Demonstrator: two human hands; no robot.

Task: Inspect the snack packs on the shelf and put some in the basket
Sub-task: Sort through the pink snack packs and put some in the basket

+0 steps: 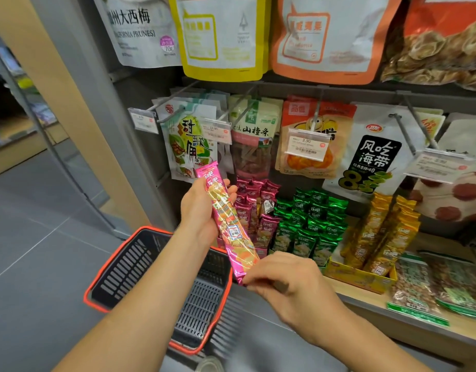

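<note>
Above the black basket (161, 277) with its orange rim, a long pink snack pack (226, 224) is held slanted between two hands. Left hand (202, 208) wraps its fingers round the pack's upper half from behind; right hand (290, 283) pinches the pack's lower end between thumb and fingertips. Just beyond the basket, on the wooden shelf (365, 296), stand display boxes of pink packs (254, 208), green packs (309, 224) and yellow packs (379, 237). Further above the basket, bagged snacks hang on pegs behind price tags (306, 145).
</note>
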